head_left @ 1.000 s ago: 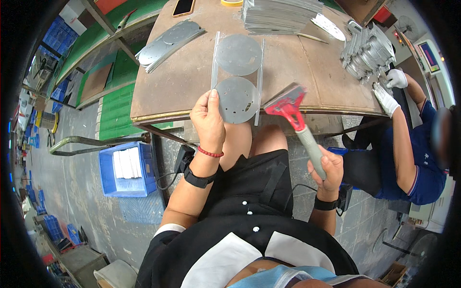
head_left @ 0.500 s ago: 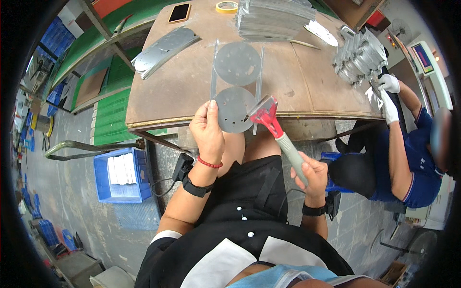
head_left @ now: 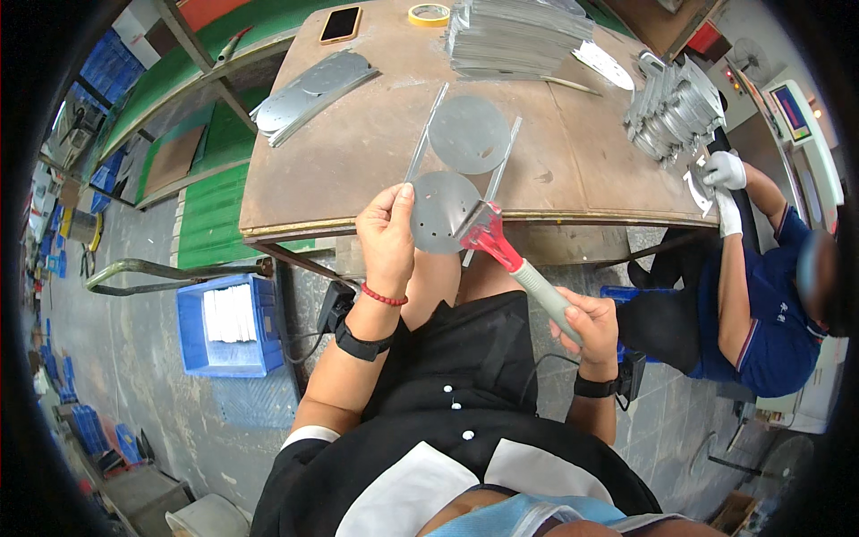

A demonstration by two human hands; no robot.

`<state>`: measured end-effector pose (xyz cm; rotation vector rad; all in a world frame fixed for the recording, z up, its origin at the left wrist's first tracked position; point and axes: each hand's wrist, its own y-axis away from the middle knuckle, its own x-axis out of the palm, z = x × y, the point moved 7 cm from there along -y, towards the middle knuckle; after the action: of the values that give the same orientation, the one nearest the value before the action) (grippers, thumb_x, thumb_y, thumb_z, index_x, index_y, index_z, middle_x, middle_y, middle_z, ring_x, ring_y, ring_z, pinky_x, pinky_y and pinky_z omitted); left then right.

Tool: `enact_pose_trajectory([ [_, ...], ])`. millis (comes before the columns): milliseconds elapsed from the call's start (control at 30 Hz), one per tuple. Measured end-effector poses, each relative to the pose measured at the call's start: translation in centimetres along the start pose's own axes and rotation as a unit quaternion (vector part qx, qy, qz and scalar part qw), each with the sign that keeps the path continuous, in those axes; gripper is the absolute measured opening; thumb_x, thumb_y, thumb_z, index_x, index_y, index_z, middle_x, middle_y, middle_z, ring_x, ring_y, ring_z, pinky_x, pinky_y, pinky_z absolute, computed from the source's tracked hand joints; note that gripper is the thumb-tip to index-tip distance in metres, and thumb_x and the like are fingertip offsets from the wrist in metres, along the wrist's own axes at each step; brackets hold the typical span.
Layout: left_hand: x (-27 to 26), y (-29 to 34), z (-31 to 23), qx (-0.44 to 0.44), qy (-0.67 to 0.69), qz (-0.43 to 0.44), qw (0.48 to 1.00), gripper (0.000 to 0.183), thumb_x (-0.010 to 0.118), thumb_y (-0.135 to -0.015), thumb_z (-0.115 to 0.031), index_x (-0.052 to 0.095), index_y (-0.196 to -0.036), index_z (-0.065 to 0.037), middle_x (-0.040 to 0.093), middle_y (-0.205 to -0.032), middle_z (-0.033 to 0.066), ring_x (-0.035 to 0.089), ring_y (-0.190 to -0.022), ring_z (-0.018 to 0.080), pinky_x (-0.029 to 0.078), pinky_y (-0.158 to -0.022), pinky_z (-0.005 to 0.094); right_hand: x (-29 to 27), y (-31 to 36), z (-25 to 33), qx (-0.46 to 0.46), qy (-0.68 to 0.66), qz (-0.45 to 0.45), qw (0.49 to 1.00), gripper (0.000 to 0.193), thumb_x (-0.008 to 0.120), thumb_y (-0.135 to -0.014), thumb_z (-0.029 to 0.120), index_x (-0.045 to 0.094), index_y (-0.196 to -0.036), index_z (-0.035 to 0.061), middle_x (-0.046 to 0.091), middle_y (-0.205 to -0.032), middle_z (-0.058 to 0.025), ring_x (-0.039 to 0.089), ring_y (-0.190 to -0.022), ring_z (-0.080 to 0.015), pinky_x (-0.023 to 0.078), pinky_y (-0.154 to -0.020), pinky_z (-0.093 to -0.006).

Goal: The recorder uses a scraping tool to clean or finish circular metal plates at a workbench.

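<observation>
A flat grey metal piece reaches over the table's front edge, with a near disc (head_left: 437, 204) and a far disc (head_left: 458, 139) between two narrow side strips (head_left: 504, 161). Small holes dot the near disc. My left hand (head_left: 385, 237) is closed, thumb and fingers pinching the left edge of this piece beside the near disc. A scraper (head_left: 535, 282) with a red head and pale grey handle is gripped by the handle in my right hand (head_left: 587, 327). Its blade end lies over the right side of the near disc; whether it touches the surface, I cannot tell.
On the table (head_left: 313, 192) are a small plate stack (head_left: 315, 94), a phone (head_left: 341, 25), yellow tape (head_left: 429, 14), a tall plate stack (head_left: 514, 45) and bundled metal parts (head_left: 676, 107). A co-worker's gloved hands (head_left: 727, 183) work at right. A blue crate (head_left: 228, 358) stands left.
The metal piece's far end has swung right, so it now lies slanted. The scraper's head has dropped slightly toward me and left over the near disc. The co-worker's hands have shifted.
</observation>
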<state>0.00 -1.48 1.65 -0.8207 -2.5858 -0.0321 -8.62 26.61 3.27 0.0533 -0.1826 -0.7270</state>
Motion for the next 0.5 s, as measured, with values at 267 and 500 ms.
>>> enact_pose_trajectory([
  [267,-1.6,0.1,0.9,-0.01,0.026,-0.024,0.999,0.023,0.053,-0.095,-0.014,0.064,-0.1,0.005,0.065,-0.089,0.0035,0.057,-0.076,0.0078,0.046,-0.07,0.0214,-1.6,0.5,-0.4,-0.031,-0.197,-0.004,0.98,0.042,0.052,-0.09,0.018,0.054,-0.118,-0.0127,0.061,-0.066,-0.0157,0.039,-0.036,-0.0061,0.027,-0.033,-0.0192],
  [500,-1.0,1.0,0.5,-0.041,0.162,0.009,0.986,0.026,0.048,-0.097,-0.014,0.06,-0.109,0.006,0.066,-0.094,0.0061,0.061,-0.081,0.0101,0.049,-0.073,0.023,-3.6,-2.8,3.2,-0.149,0.156,-0.23,0.949,0.038,0.06,-0.089,0.012,0.055,-0.122,-0.0051,0.063,-0.076,-0.0094,0.05,-0.051,-0.0089,0.038,-0.046,-0.0185],
])
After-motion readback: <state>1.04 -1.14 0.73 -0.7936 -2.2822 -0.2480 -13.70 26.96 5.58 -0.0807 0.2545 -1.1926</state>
